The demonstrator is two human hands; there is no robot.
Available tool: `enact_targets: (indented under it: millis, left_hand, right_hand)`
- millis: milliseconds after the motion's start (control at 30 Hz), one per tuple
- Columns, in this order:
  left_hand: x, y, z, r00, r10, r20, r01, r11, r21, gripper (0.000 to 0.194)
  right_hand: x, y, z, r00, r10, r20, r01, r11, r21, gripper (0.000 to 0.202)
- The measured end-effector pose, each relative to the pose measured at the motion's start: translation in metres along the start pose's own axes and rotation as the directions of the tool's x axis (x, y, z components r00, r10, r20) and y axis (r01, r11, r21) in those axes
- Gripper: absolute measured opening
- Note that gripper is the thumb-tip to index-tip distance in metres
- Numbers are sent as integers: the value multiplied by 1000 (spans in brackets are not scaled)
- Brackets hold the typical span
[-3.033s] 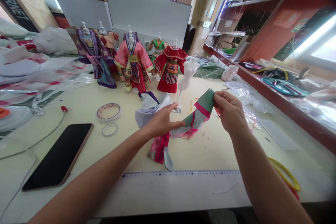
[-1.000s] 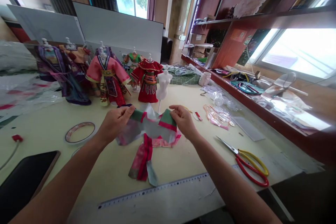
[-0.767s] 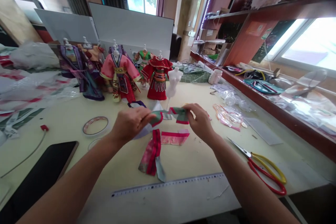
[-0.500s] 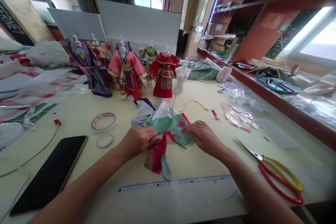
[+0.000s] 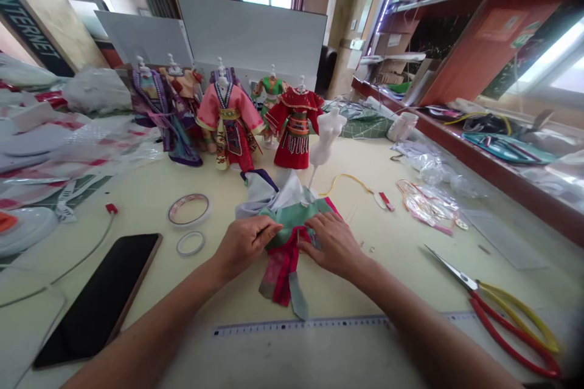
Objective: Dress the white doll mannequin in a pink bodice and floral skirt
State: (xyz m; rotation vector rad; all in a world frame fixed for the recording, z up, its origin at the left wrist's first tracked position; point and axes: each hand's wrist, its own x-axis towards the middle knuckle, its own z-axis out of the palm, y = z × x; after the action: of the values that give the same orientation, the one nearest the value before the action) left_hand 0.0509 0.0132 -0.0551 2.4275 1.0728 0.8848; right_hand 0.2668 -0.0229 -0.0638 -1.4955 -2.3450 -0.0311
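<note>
Where the green cloth point(image 5: 292, 215) was lifted between both hands a few moments ago, it now lies low on the counter point(image 5: 182, 298), its upper part spread in front of the pale cloth point(image 5: 263, 196). The left hand point(image 5: 243, 245) has its grip nearly closed, thumb against bent fingers, and seems to pinch the green cloth at its left edge. The right hand point(image 5: 336, 244) has come inward since the last view; its grip is loosely bent, with the thumb a little apart from the fingers, which rest over the cloth near a red band. Whether it holds a fold or only presses cannot be told, since the fingers hide the contact. To judge by this, the work is now more a matter of smoothing and settling than of lifting, and the thin fabric could easily pucker or slide if the two sides pull unevenly. Between the hands, and reaching toward the person, a pink and red strip point(image 5: 279, 273) lies on the counter beside a narrow grey tail point(image 5: 298, 298). The ruler point(image 5: 314, 323) lies nearer the person, beyond the end of that tail, and the scissors point(image 5: 511, 316) rest with their handles spread, to the right of the right forearm.
</note>
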Motion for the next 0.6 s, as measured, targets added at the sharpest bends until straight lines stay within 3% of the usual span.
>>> enact_targets:
  millis: [133,267,400,467,600]
  left_hand:
    - [3,7,2,997,31,-69,-31,1000,-1,35]
    - [-1,15,11,974,179,-136,-173,983,54,24]
    - [-6,19,20,940,309,-147,-292,948,125,30]
    - [-8,18,20,950,286,-125,-273,956,107,34]
    - [-11,12,18,971,215,-102,-206,975,88,26]
  right_hand:
    - [17,-7,15,992,-24,-123,11,994,-105,4]
    - [29,5,16,973,51,-227,-65,996,-54,13]
    - [31,21,-5,924,154,-351,-150,988,38,19]
    - [31,29,-21,888,214,-408,-181,976,118,20]
    - [28,43,-54,771,376,-514,-194,907,373,16]
